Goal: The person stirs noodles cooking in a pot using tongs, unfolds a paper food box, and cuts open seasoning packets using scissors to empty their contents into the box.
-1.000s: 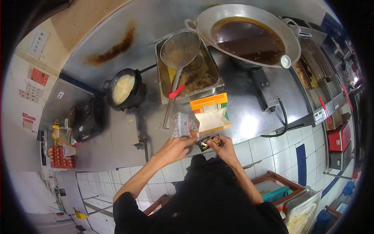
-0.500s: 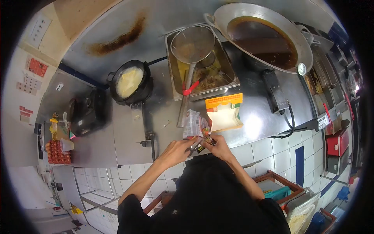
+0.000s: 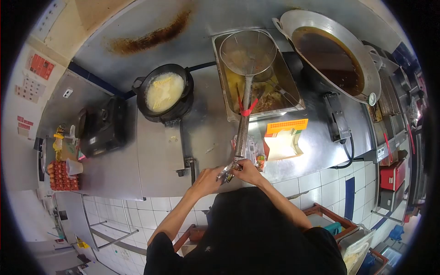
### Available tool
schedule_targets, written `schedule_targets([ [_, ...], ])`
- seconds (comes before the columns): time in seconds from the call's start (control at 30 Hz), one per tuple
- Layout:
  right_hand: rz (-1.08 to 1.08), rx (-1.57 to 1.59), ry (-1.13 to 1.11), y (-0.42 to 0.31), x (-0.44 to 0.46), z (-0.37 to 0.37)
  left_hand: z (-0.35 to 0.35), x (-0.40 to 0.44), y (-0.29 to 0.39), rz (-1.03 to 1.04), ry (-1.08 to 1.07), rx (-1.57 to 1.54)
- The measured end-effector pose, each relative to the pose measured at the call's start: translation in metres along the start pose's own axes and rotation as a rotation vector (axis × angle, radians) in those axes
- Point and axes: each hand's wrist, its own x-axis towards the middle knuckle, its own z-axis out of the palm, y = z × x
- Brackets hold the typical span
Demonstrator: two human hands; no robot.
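Note:
At the counter's front edge, my left hand is closed on one side of a small, shiny silver sachet. My right hand pinches its other side. What else the fingers may cover is hidden. Just beyond the hands ends the long handle of a wire-mesh strainer, which rests across a metal tray. A crumpled printed wrapper lies beside that handle. Right of it stands an open orange and white carton.
A black pan with a pale noodle block in cloudy liquid sits on a burner at left. The rectangular tray holds yellowish oil and utensils. A large wok of dark oil is at right. Egg trays are far left.
My view has shifted, so the counter items appear farther right. Both hands have come closer together around the sachet, whose silver side now shows. The wrapper near the hands now lies apart from them.

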Motion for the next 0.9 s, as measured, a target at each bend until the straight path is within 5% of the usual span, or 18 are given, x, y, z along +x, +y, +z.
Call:
schedule_targets([
  [0.2, -0.212, 0.118, 0.124, 0.000, 0.018, 0.025, 0.001, 0.006, -0.045, -0.146, -0.090, -0.066],
  [0.37, -0.091, 0.021, 0.172, 0.003, 0.019, 0.031, 0.003, 0.002, -0.068, -0.184, 0.009, -0.181],
  [0.43, -0.054, 0.063, 0.294, -0.014, 0.010, 0.023, 0.016, -0.002, -0.089, -0.223, 0.119, 0.149],
  [0.6, -0.099, 0.058, 0.374, -0.031, -0.012, -0.002, 0.038, 0.002, -0.088, -0.362, 0.115, 0.258],
  [0.7, -0.132, 0.116, 0.320, -0.037, -0.034, -0.022, 0.047, 0.005, -0.084, -0.121, 0.227, 0.485],
  [0.77, -0.153, 0.165, 0.311, -0.031, -0.048, -0.031, 0.050, 0.009, -0.071, -0.137, 0.218, 0.468],
  [0.83, -0.186, 0.225, 0.302, -0.031, -0.058, -0.039, 0.043, 0.012, -0.038, 0.054, 0.379, 0.120],
  [0.9, -0.210, 0.381, 0.310, -0.037, -0.075, -0.050, 0.054, 0.016, 0.015, -0.034, 0.305, -0.113],
])
